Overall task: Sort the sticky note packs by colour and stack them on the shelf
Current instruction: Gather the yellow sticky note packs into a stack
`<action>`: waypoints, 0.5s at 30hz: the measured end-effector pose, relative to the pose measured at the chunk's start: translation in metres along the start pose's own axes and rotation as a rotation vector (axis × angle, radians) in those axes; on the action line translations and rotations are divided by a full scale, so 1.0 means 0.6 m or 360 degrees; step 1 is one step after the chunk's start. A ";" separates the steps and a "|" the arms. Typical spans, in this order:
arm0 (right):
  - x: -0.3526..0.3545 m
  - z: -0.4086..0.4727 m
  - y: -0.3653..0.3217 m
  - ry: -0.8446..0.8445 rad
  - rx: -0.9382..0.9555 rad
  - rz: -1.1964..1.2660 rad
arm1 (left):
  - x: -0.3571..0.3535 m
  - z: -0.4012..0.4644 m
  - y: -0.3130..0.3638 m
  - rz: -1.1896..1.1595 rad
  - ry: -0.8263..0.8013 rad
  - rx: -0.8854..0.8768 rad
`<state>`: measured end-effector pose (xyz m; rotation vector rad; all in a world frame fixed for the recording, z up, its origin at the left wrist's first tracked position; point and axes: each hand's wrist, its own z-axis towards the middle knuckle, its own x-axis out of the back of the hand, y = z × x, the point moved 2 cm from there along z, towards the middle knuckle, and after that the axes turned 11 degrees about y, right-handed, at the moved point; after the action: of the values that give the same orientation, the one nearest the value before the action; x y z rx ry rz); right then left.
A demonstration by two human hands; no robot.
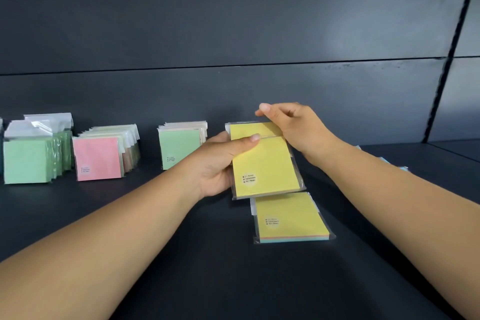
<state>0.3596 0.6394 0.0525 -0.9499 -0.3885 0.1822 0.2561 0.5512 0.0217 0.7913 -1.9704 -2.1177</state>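
Observation:
My left hand grips a yellow sticky note pack in clear wrap by its left edge, thumb across the top. Behind it stands another yellow pack, partly hidden. My right hand reaches over that rear pack with curled fingers; what it grips is hidden. A third yellow pack lies flat on the dark shelf just in front. Further left stand a green-fronted row, a pink-fronted row and a green row.
A dark back panel rises behind the shelf. A vertical divider runs at the right. Bits of pale blue packs peek out behind my right forearm.

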 end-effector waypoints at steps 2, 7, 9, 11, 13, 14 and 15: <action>-0.001 0.000 0.003 -0.0026 -0.0182 0.0033 | 0.001 0.003 0.005 -0.0024 0.0124 -0.0105; -0.007 -0.015 0.007 -0.0600 -0.0713 0.0322 | 0.029 0.012 0.026 0.0044 0.0507 -0.0427; -0.014 -0.015 0.013 -0.0527 -0.0671 0.0333 | 0.033 0.011 0.028 -0.0003 0.0538 -0.0384; -0.020 -0.012 0.017 -0.0365 -0.0628 0.0423 | 0.023 0.008 0.026 -0.0048 0.0416 -0.0320; -0.024 -0.012 0.018 -0.0248 -0.0596 0.0523 | 0.009 0.004 0.023 -0.0126 0.0292 -0.0294; -0.027 -0.011 0.020 -0.0201 -0.0556 0.0515 | 0.003 0.003 0.021 -0.0191 0.0251 -0.0295; -0.030 -0.011 0.020 -0.0151 -0.0502 0.0468 | -0.001 0.002 0.018 -0.0255 0.0227 -0.0299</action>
<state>0.3461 0.6356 0.0348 -1.3123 -0.3695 0.4446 0.2537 0.5511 0.0321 1.0615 -1.6594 -2.2230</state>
